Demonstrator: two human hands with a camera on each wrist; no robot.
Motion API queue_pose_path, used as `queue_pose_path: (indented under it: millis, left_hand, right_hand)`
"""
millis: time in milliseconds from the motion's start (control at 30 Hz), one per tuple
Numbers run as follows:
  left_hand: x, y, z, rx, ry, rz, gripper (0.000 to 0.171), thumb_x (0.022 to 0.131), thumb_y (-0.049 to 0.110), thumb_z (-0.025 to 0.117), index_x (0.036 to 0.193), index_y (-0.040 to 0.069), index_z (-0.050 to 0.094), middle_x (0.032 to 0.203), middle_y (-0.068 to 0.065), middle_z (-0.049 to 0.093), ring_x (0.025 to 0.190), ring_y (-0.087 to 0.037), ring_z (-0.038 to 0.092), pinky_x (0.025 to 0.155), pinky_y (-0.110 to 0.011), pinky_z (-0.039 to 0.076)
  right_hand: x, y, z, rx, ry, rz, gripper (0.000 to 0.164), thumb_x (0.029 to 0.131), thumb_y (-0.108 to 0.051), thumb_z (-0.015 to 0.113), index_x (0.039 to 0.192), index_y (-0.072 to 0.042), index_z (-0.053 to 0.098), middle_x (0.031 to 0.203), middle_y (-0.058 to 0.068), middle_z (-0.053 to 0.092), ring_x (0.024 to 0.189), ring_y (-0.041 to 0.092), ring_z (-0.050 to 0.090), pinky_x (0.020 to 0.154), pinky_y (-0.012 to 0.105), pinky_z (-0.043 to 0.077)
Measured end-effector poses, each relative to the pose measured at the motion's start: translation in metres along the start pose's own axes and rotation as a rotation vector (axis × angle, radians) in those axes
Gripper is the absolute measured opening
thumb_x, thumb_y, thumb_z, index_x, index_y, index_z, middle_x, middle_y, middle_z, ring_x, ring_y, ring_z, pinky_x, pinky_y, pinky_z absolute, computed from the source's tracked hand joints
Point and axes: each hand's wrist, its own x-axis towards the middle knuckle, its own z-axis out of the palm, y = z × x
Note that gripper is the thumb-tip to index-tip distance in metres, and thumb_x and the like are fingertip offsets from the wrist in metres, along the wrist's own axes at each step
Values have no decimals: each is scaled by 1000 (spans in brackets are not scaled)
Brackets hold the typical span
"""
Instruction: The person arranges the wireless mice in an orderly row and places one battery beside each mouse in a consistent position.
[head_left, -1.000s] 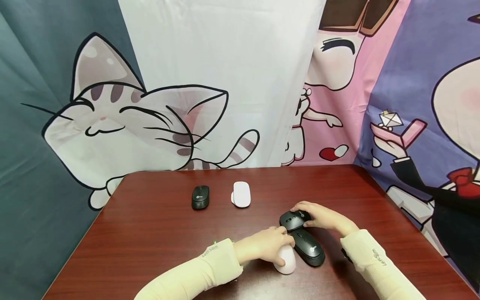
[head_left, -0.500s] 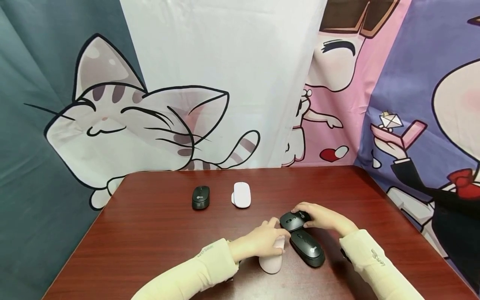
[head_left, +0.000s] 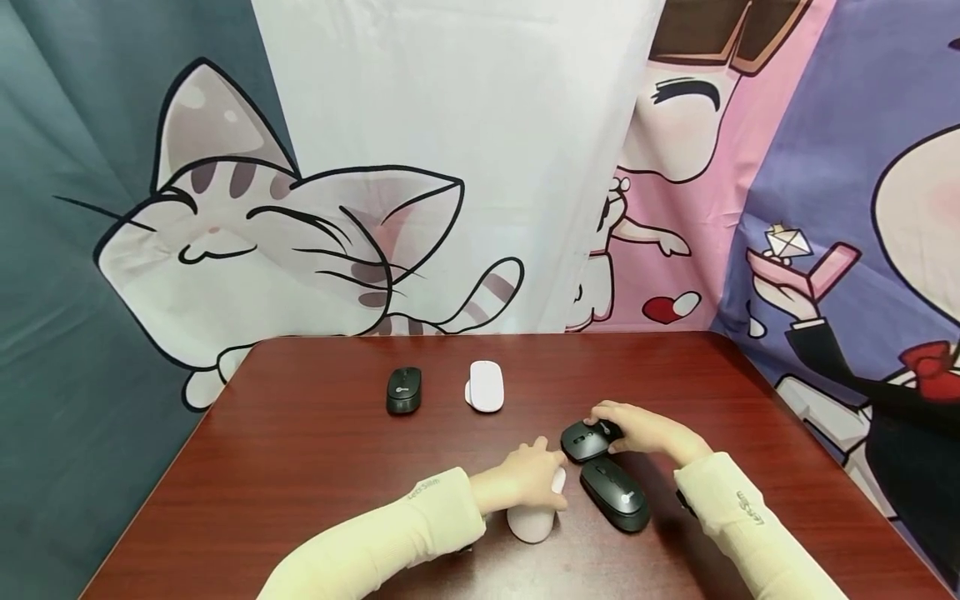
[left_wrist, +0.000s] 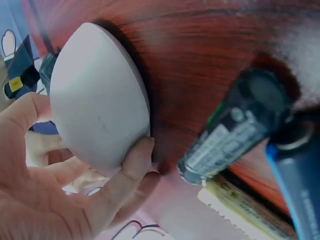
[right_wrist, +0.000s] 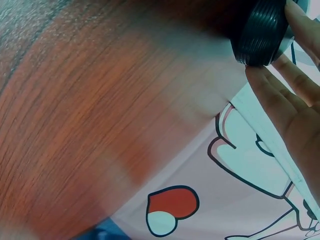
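My left hand (head_left: pixel 525 479) grips a white mouse (head_left: pixel 531 525) by its sides, low over the table's front middle. In the left wrist view the thumb and fingers hold the edges of the smooth white mouse (left_wrist: pixel 100 100). My right hand (head_left: pixel 641 431) holds a dark grey mouse (head_left: pixel 583 442), its fingers around the far end and side. Just below that one lies a larger black mouse (head_left: pixel 615 496), which neither hand holds. Only a ribbed black edge of the held mouse (right_wrist: pixel 260 37) shows in the right wrist view.
A small black mouse (head_left: pixel 404 390) and a white mouse (head_left: pixel 486 387) lie farther back on the reddish-brown table (head_left: pixel 315 442). A cartoon-printed cloth (head_left: pixel 465 125) hangs behind. Close to the left wrist camera are a labelled dark cylinder (left_wrist: pixel 235 125) and a blue-edged object (left_wrist: pixel 295 170).
My left hand has drawn the white mouse leftward, away from the larger black mouse it lay beside. The right hand has stayed on the dark grey mouse. The head view has shifted slightly.
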Motion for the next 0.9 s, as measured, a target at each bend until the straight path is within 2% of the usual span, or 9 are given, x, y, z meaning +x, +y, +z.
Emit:
queue_pose_path:
  millis: [267,400,567,733,900]
  left_hand:
    - [-5,4,1,101,37,6,60,59,55,71,108,24,54,95,-5,44,77,-19,47,52,-25,40]
    - [-8,7,0,125,33,2,59,58,53,73,104,21,53,90,-6,47,73,-20,50,53,-26,41]
    - [-6,7,-2,141,-11,17,54,58,46,75,99,20,53,83,-4,55,74,-20,52,57,-27,41]
    - [-4,3,-6,86,-19,47,53,56,39,77,103,23,57,82,0,57,76,-17,52,54,-25,38]
    - [-3,-3,-11,38,-15,36,55,57,37,76,107,23,59,85,0,57,76,-18,53,54,-24,37]
  right_hand:
    - [-2,0,1,2,7,12,41,66,-1,73,102,-4,54,100,7,55,92,22,55,80,37,46]
    - [-3,0,0,1,-2,32,41,66,-1,72,103,-5,55,100,6,54,93,22,54,80,36,45]
    - [-4,-1,1,-9,6,25,40,66,-2,72,103,-5,56,99,6,54,91,21,54,79,35,45]
    - [-4,2,3,-29,35,-27,40,66,-3,73,102,-5,56,97,6,54,90,19,54,79,34,45]
    - [-4,4,4,-30,51,-66,40,65,-3,73,102,-4,56,97,6,55,89,19,55,78,33,46]
